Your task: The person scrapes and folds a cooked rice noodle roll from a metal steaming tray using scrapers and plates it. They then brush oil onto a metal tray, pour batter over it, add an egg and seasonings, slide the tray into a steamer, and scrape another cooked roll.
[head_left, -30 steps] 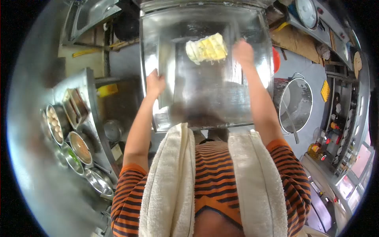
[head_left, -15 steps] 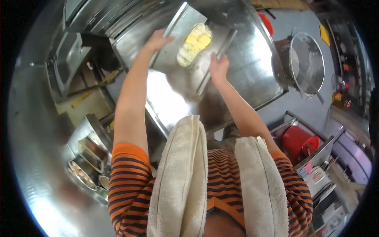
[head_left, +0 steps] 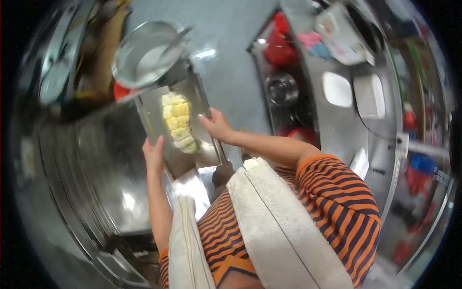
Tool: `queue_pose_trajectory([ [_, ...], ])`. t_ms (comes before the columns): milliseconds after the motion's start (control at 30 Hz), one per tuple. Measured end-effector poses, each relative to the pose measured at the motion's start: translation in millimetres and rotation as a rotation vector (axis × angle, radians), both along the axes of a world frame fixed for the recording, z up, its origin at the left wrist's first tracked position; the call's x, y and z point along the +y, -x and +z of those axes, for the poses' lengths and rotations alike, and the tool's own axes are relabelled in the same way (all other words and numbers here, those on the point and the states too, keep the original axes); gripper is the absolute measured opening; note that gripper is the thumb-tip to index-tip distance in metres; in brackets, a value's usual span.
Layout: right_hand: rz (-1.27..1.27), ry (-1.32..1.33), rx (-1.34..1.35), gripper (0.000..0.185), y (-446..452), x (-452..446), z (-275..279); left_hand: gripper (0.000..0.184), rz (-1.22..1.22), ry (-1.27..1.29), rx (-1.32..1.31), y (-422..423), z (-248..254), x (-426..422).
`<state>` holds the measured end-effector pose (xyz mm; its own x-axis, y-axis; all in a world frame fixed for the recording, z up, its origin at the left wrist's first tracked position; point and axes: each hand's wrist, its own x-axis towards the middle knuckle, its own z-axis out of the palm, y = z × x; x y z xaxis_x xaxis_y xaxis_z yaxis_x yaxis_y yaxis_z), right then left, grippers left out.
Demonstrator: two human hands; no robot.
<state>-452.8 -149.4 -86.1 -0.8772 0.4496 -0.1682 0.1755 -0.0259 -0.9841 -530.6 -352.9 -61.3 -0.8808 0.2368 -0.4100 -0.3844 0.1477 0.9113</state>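
Note:
Both of my hands carry a shallow metal tray [head_left: 182,165] by its opposite long sides. My left hand [head_left: 154,153] grips the left rim, thumb on top. On the right rim my right hand [head_left: 217,126] is closed, its other fingers hidden under the edge. Lying along the tray is a row of soft, pale pieces of food [head_left: 177,118], white at one end, yellow in the middle and greenish at the near end. Their exact kind I cannot make out.
Just past the tray stands a large round metal pot [head_left: 144,58] with a ladle in it. Steel worktop [head_left: 120,185] lies at left. On the right are a sink [head_left: 267,62] with a metal bowl [head_left: 283,88] and a counter [head_left: 332,125] bearing white containers [head_left: 369,96].
My body and view have turned right, away from the steel worktop. The tray has come along in both hands, with the food still on it, and is now near the pot.

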Motion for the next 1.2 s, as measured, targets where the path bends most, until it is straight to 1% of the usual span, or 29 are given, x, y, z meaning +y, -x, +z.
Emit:
queue_pose_trajectory([
  [33, -0.065, -0.004, 0.015, 0.026, -13.8, 32.9, 7.4, 0.026, -0.069, -0.04, 0.01, -1.9, 6.7, 37.3],
  [67, -0.177, -0.091, -0.026, 0.025, -34.9, 69.3, 15.2, 0.024, -0.159, -0.073, 0.023, -4.6, 21.0, 84.4],
  [100, -0.283, -0.168, -0.076, 0.024, -52.7, 93.8, 25.4, 0.025, -0.282, -0.084, 0.047, 0.8, 18.7, 117.6],
  [133, -0.377, -0.236, -0.161, 0.023, -74.1, 124.9, 45.4, 0.026, -0.404, -0.1, 0.076, 0.8, 12.2, 161.6],
  [167, -0.464, -0.294, -0.256, 0.022, -93.7, 147.5, 63.5, 0.026, -0.503, -0.121, 0.074, -3.4, 21.6, 203.4],
  [200, -0.593, -0.237, -0.129, 0.022, -115.2, 173.9, 54.1, 0.026, -0.597, -0.141, 0.071, -14.2, 30.4, 250.9],
  [233, -0.72, -0.183, 0.004, 0.021, -133.7, 200.7, 44.0, 0.026, -0.73, -0.088, 0.119, -20.2, 34.5, 297.4],
  [267, -0.807, -0.295, -0.039, 0.021, -154.3, 224.7, 48.0, 0.026, -0.861, -0.038, 0.166, -29.8, 37.6, 341.7],
  [300, -0.892, -0.403, -0.09, 0.021, -175.5, 243.6, 52.6, 0.025, -0.914, -0.06, 0.131, -46.5, 49.6, 381.3],
  [333, -0.987, -0.374, -0.107, 0.021, -193.9, 262.9, 49.2, 0.025, -0.974, -0.075, 0.099, -60.9, 61.9, 420.1],
  [400, -1.133, -0.329, -0.1, 0.021, -219.0, 301.2, 48.3, 0.026, -1.179, -0.118, 0.201, -80.4, 46.0, 496.4],
  [467, -1.326, -0.304, -0.114, 0.023, -238.7, 331.8, 57.3, 0.027, -1.37, 0.015, 0.242, -105.5, 62.9, 554.9],
  [500, -1.366, -0.292, -0.115, 0.023, -246.2, 348.3, 52.3, 0.027, -1.41, 0.021, 0.249, -115.2, 54.9, 583.7],
  [533, -1.431, -0.263, -0.154, 0.024, -254.4, 365.1, 44.0, 0.027, -1.471, -0.033, 0.275, -125.5, 38.0, 612.4],
  [567, -1.493, -0.242, -0.191, 0.025, -247.8, 365.6, 55.2, 0.027, -1.526, -0.097, 0.301, -124.9, 35.4, 626.6],
  [600, -1.525, -0.123, -0.274, 0.025, -249.6, 373.3, 63.5, 0.027, -1.568, -0.094, 0.306, -129.7, 30.4, 648.7],
  [633, -1.568, -0.107, -0.27, 0.025, -251.1, 381.3, 56.4, 0.027, -1.611, 0.008, 0.369, -135.0, 31.1, 668.6],
  [667, -1.595, -0.171, -0.311, 0.024, -250.4, 389.6, 45.8, 0.027, -1.65, 0.104, 0.433, -138.5, 34.6, 681.0],
  [700, -1.617, -0.234, -0.36, 0.024, -252.9, 397.6, 34.7, 0.027, -1.693, 0.104, 0.436, -141.6, 36.7, 692.3],
  [733, -1.657, -0.223, -0.37, 0.024, -257.1, 403.9, 24.4, 0.028, -1.704, 0.143, 0.7, -143.2, 42.8, 703.3],
  [767, -1.669, -0.251, -0.451, 0.024, -260.5, 407.6, 16.6, 0.029, -1.689, 0.171, 0.962, -142.6, 49.2, 711.8],
  [800, -1.675, -0.274, -0.533, 0.024, -266.2, 409.3, 8.1, 0.027, -1.697, 0.157, 1.151, -143.2, 54.3, 720.4],
  [833, -1.701, -0.261, -0.544, 0.024, -269.7, 403.7, 10.2, 0.027, -1.727, 0.146, 1.154, -139.0, 62.1, 722.3],
  [900, -1.719, -0.187, -0.469, 0.024, -278.3, 388.8, 33.1, 0.023, -1.716, 0.134, 1.247, -126.9, 76.6, 724.7],
  [933, -1.737, -0.182, -0.485, 0.024, -278.8, 378.6, 47.0, 0.021, -1.728, 0.123, 1.279, -116.4, 74.6, 727.2],
  [1000, -1.703, -0.317, -0.722, 0.024, -274.9, 362.6, 70.1, 0.02, -1.769, 0.104, 1.301, -97.6, 68.9, 730.2],
  [1067, -1.731, -0.313, -0.691, 0.025, -266.6, 358.5, 74.2, 0.019, -1.804, 0.079, 1.339, -90.5, 70.2, 734.5],
  [1133, -1.756, -0.301, -0.669, 0.025, -256.8, 355.1, 72.8, 0.018, -1.862, 0.018, 1.304, -88.8, 69.3, 734.5],
  [1200, -1.673, -0.275, -0.745, 0.026, -242.9, 361.4, 61.3, 0.018, -1.916, -0.018, 1.274, -94.6, 67.4, 730.9],
])
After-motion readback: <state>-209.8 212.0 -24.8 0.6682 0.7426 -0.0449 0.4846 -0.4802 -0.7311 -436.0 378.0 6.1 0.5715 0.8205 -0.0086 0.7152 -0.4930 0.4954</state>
